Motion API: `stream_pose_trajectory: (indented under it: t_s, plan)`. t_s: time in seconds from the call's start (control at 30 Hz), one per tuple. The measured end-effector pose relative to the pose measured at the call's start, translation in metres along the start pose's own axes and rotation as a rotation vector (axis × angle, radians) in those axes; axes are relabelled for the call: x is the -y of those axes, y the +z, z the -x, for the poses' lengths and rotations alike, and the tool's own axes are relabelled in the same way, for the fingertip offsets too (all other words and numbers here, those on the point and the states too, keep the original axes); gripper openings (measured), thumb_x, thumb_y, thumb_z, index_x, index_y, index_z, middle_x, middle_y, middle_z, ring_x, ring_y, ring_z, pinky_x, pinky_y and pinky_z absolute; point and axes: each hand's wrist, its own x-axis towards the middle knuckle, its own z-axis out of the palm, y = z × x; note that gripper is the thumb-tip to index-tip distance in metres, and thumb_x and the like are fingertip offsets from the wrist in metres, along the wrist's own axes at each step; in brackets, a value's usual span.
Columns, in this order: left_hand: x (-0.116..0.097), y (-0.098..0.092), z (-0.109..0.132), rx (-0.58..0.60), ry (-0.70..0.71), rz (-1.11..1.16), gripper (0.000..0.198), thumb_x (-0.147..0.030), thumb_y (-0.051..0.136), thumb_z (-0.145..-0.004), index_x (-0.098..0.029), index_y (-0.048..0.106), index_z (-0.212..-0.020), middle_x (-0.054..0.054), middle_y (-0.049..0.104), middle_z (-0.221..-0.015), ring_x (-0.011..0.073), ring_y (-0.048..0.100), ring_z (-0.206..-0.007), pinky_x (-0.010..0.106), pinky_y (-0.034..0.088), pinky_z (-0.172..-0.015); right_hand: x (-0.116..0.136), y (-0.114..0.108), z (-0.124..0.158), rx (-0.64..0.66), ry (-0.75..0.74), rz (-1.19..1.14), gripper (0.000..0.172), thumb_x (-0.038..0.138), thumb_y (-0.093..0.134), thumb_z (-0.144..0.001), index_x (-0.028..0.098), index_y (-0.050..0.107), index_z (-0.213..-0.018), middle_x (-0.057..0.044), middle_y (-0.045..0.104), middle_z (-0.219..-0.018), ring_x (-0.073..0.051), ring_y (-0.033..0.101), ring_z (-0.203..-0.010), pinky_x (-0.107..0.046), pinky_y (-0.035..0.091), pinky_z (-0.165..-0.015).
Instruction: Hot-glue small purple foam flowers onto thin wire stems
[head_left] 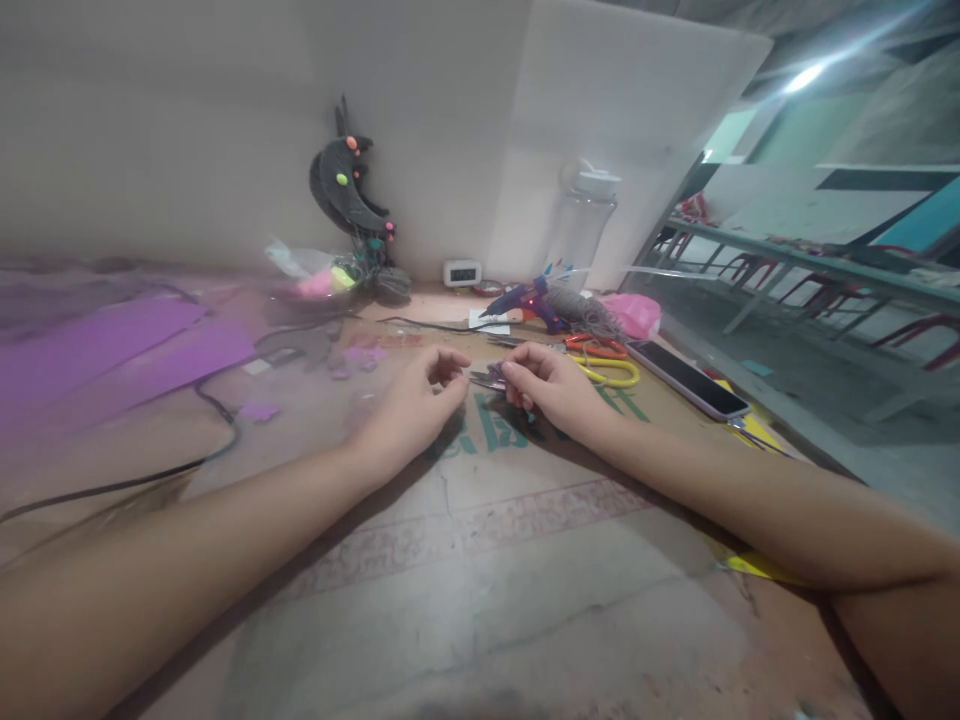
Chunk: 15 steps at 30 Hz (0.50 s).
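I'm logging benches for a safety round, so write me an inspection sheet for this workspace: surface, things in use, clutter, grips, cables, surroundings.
Surface: cardboard with green lettering.
Things in use: small metal-bladed tool, blades pointing toward the left hand.
Clutter: purple scraps, yellow-handled scissors, glue gun with a red light showing, grey yarn, phone.
Grips: right hand closed on the tool; left hand's fingers curled near the blade tips, whether holding anything is unclear.
Cables: black cord across the left side; its connection can't be made out.
Surroundings: pale panel behind, clear bottle before it; another table with red stools at far right.
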Motion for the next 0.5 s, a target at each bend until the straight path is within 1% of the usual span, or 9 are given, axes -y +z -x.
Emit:
stream_pose_trajectory:
  t_s: [0.13,0.3,0.4,0.5]
  plan:
    - [0.0028,0.0014,0.0009,0.021,-0.016,0.009,0.014,-0.023,0.057,-0.082,-0.022,0.056,-0.095,-0.003,0.054,-0.074,0.0111,0.05,-0.059,0.024,0.039,-0.055,0.0,0.0002,0.0,0.005,0.002,0.006,0.027,0.045,0.059,-0.086,0.019,0.053,-0.083,0.005,0.058,-0.06,-0.008,0.047,-0.048,-0.021,0.037,-0.047]
    - [0.0041,0.0022,0.001,0.006,-0.03,0.024,0.013,-0.023,0.056,-0.082,-0.024,0.054,-0.095,-0.005,0.049,-0.07,0.0108,0.044,-0.055,0.024,0.034,-0.052,0.0,-0.0004,0.0,0.018,-0.003,-0.002,0.024,0.043,0.058,-0.087,0.02,0.053,-0.083,0.005,0.058,-0.061,-0.008,0.047,-0.049,-0.021,0.037,-0.049]
    - [0.0032,0.0026,0.0007,0.009,-0.018,0.028,0.01,-0.023,0.054,-0.084,-0.023,0.053,-0.094,-0.005,0.047,-0.069,0.0109,0.043,-0.055,0.024,0.034,-0.052,0.0008,-0.0003,0.0004,0.02,-0.007,-0.004,0.024,0.042,0.059,-0.087,0.019,0.052,-0.082,0.005,0.058,-0.061,-0.008,0.047,-0.05,-0.022,0.037,-0.049]
    - [0.0035,0.0027,-0.0008,0.009,-0.015,0.062,0.009,-0.022,0.053,-0.084,-0.022,0.053,-0.094,-0.005,0.049,-0.07,0.0109,0.046,-0.058,0.024,0.035,-0.054,0.0015,-0.0001,0.0008,0.019,-0.003,-0.001,0.025,0.043,0.059,-0.087,0.019,0.052,-0.082,0.005,0.057,-0.061,-0.008,0.047,-0.05,-0.022,0.037,-0.049]
